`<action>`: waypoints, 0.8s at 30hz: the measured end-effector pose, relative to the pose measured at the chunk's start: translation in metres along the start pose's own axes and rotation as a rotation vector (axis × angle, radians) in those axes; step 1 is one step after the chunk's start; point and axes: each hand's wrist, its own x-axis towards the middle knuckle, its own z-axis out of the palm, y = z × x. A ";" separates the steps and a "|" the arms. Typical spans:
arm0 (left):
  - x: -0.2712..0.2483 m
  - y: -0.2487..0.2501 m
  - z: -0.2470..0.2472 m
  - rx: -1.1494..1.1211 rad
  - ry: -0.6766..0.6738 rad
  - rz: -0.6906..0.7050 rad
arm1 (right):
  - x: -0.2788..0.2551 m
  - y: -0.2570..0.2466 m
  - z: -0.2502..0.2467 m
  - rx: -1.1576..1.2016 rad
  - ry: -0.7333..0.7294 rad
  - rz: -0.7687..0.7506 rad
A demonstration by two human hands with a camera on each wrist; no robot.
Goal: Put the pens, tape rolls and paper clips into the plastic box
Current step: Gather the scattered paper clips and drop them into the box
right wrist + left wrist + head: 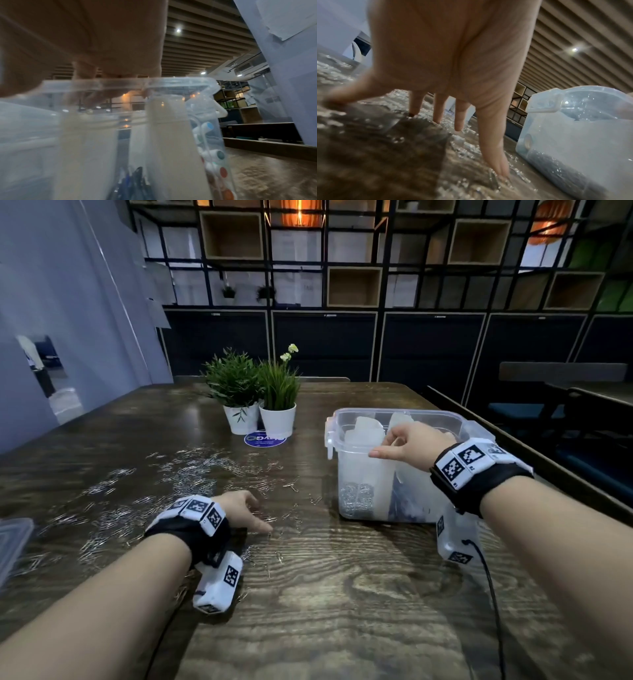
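Note:
Several silver paper clips (191, 467) lie scattered over the dark wooden table (342, 594). My left hand (251, 515) rests among them, and in the left wrist view its spread, straight fingers (489, 142) press their tips onto the paper clips (467, 147). The clear plastic box (394, 412) stands at the right, divided into compartments. A heap of clips (356, 498) fills its front left compartment. My right hand (404, 445) hovers over the box's front rim with its thumb out and fingers loosely curled, and I see nothing in it. Dark pens (130, 181) stand inside the box (180, 82).
Two potted plants (239, 392) (279, 402) stand at the table's far middle, with a blue round sticker (265, 440) in front of them. A clear lid (13, 542) lies at the left edge. White things with coloured round ends (219, 155) sit in the box's far compartment.

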 end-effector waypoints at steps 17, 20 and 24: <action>0.026 -0.007 0.018 -0.119 0.108 -0.025 | 0.008 -0.094 0.117 -0.016 -0.362 -0.162; 0.035 -0.005 0.017 -0.121 0.111 -0.061 | 0.019 -0.091 0.127 -0.021 -0.393 -0.127; 0.045 -0.001 0.022 -0.050 0.119 -0.071 | 0.030 -0.094 0.130 -0.118 -0.432 -0.137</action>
